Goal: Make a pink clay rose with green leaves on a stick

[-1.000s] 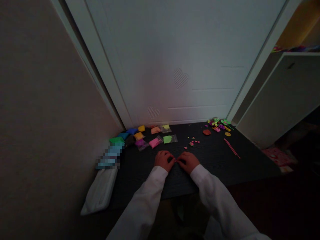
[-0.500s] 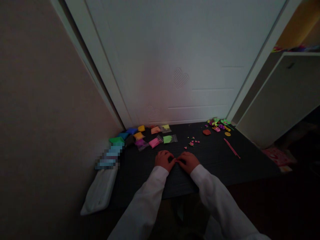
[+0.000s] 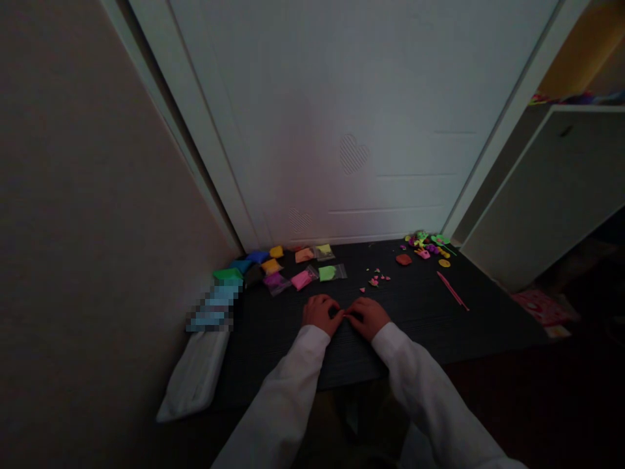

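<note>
My left hand (image 3: 322,313) and my right hand (image 3: 367,317) meet at the fingertips over the dark table (image 3: 410,332). Both are closed in a pinch on a tiny piece of pink clay (image 3: 346,313), mostly covered by the fingers. Just beyond them lie several small pink clay bits (image 3: 374,283), some with green on them. A pink bag of clay (image 3: 303,278) and a light green bag of clay (image 3: 328,272) rest past my left hand. Two thin pink sticks (image 3: 452,290) lie to the right of my right hand.
More coloured clay bags (image 3: 276,282) are grouped at the back left. A white tray-like object (image 3: 195,374) stands at the left edge, under a blurred package. Finished-looking colourful clay figures (image 3: 426,242) and a red lump (image 3: 403,259) sit at the back right. A white panel (image 3: 312,130) rises behind the table.
</note>
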Demonstrator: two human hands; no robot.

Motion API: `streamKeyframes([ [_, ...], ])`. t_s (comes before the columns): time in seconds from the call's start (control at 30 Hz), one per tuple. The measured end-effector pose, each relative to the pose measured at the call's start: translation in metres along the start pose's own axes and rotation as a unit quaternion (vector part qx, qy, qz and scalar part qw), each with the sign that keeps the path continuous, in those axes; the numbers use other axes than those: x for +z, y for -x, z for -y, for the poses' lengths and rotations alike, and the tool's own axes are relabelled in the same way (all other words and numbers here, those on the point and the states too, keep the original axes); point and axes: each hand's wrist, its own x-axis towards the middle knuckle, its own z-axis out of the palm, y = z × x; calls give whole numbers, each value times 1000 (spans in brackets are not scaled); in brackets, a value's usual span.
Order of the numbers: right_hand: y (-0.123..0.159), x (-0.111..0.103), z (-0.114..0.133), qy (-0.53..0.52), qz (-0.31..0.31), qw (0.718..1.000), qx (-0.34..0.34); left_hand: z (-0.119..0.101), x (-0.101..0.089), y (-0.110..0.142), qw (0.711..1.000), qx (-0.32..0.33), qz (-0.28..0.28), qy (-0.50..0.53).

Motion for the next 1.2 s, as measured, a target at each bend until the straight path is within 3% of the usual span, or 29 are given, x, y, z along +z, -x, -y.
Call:
streamKeyframes([
  [0.3, -1, 1, 0, -5, 4, 1000, 2, -2, -3, -1, 1000, -11, 22, -10],
  [0.93, -2, 3, 1, -21, 8, 999, 33, 4, -7, 1, 1000, 18, 3, -2],
  [1.13, -4, 5, 3, -6, 0, 999, 34, 20, -6, 5, 993, 109, 26, 23],
  [1.2, -4, 5, 3, -3, 0, 999, 34, 27, -1, 6, 994, 105, -5, 15],
])
